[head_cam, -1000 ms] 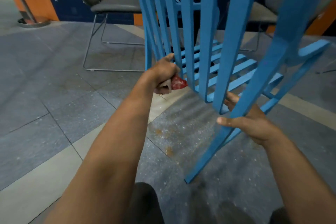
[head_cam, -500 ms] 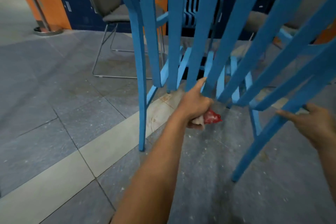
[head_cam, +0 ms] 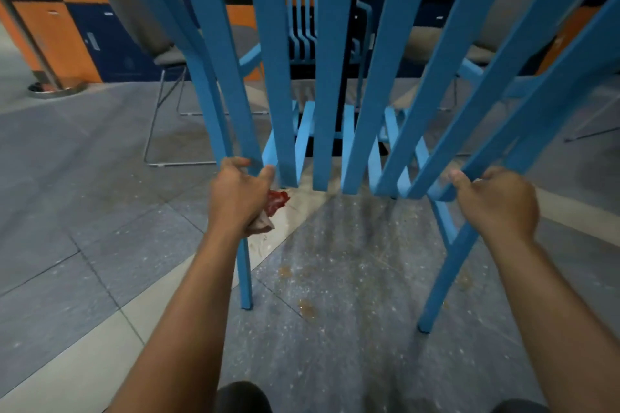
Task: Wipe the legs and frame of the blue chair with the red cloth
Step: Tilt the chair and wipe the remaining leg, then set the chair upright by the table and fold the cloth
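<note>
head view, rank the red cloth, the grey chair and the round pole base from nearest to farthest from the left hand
1. red cloth: held in the left hand itself, poking out on its right.
2. grey chair: behind the blue chair, on its left side.
3. round pole base: far left, by the lockers.

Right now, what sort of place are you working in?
Probably a communal indoor room, such as a school or office locker area or canteen: orange and navy lockers line the back wall, grey padded chairs on wire frames stand about, and the floor is hard grey tile.
</note>
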### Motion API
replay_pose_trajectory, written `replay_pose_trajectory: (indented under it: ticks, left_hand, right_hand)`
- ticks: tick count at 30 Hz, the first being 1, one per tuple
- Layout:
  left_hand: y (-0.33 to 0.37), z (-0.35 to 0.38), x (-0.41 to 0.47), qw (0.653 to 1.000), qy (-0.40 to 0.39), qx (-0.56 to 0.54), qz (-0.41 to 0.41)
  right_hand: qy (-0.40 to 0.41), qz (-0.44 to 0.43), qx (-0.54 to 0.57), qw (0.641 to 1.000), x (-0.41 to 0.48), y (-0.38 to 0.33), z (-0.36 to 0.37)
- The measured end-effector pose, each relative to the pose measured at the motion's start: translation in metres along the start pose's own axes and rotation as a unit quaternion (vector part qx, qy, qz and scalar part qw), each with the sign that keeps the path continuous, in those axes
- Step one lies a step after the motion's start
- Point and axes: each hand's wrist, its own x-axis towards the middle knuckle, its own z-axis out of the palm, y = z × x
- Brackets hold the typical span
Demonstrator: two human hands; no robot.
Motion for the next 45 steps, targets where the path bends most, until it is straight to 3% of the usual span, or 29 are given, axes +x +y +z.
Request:
replay_pose_trajectory:
  ticks: [3,13,23,27,30,33,41,45]
  left_hand:
    - [0.001,0.001,0.007,0.999,0.04,0.015,0.015]
    - [0.005,0.016,0.007,0.989,0.031,0.105,0.096]
    - [0.03,0.046,-0.004,0.987,0.034,0.131,0.091]
    - [0.035,0.05,-0.003,0.986,0.04,0.14,0.081]
    - [0.036,0.05,-0.002,0.984,0.049,0.147,0.088]
    - [0.035,0.049,0.001,0.984,0.043,0.152,0.085]
    - [0.052,0.061,0.023,0.983,0.011,0.171,0.068]
    - [0.076,0.065,0.035,0.98,-0.044,0.19,0.035]
  right_hand:
    - [0.019,-0.008,-0.031,0.999,0.006,-0.004,-0.001]
    - [0.01,0.011,-0.053,0.999,0.025,-0.003,0.007]
    - [-0.119,0.018,-0.073,0.99,0.086,-0.011,-0.026]
    - [-0.153,-0.028,0.039,0.987,0.08,-0.022,-0.045]
    - [-0.07,-0.071,0.056,0.993,0.069,-0.037,-0.043]
    - [-0.007,-0.04,0.064,0.997,0.07,-0.048,-0.038]
    - [0.039,-0.046,0.023,0.998,0.096,-0.062,-0.026]
    - [0.008,-0.027,0.009,1.0,0.116,-0.078,-0.025]
